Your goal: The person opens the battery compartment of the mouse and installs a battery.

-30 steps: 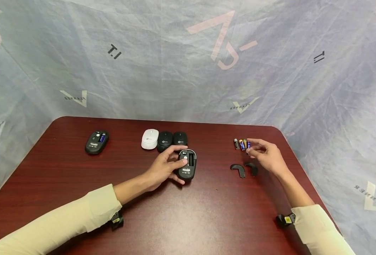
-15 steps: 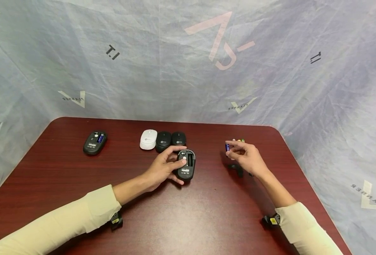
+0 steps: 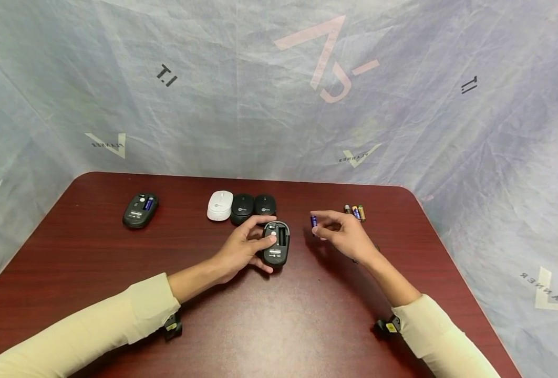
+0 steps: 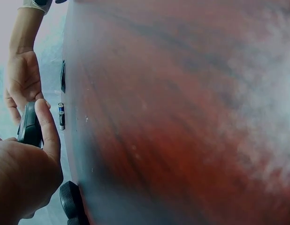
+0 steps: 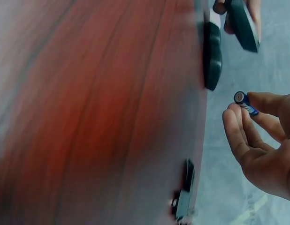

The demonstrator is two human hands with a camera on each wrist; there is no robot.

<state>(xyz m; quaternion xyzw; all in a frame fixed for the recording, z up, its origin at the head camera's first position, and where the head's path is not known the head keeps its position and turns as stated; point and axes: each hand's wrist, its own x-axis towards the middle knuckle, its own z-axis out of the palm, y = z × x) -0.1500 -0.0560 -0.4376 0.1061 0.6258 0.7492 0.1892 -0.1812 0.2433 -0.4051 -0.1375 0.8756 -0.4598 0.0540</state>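
My left hand (image 3: pixel 241 251) grips a black computer mouse (image 3: pixel 275 254), underside up, its battery slot uncovered and dark inside. To the right of it, my right hand (image 3: pixel 347 236) pinches a blue battery (image 3: pixel 313 223) between thumb and fingers, apart from the mouse. The right wrist view shows one end of that battery (image 5: pixel 240 97) facing the camera. Behind the right hand lie several loose batteries (image 3: pixel 355 212). Black battery covers (image 5: pixel 184 194) lie on the table, mostly hidden by the right hand in the head view.
One white mouse (image 3: pixel 220 205) and two black mice (image 3: pixel 243 208) stand in a row behind my left hand. At the far left another black mouse (image 3: pixel 140 211) lies underside up with a blue battery in its slot. A fabric backdrop (image 3: pixel 241 105) hangs behind the dark red table (image 3: pixel 269 320).
My right hand has lifted the blue battery from beside the other batteries and carried it left toward the mouse. The left hand with the mouse has stayed nearly still.
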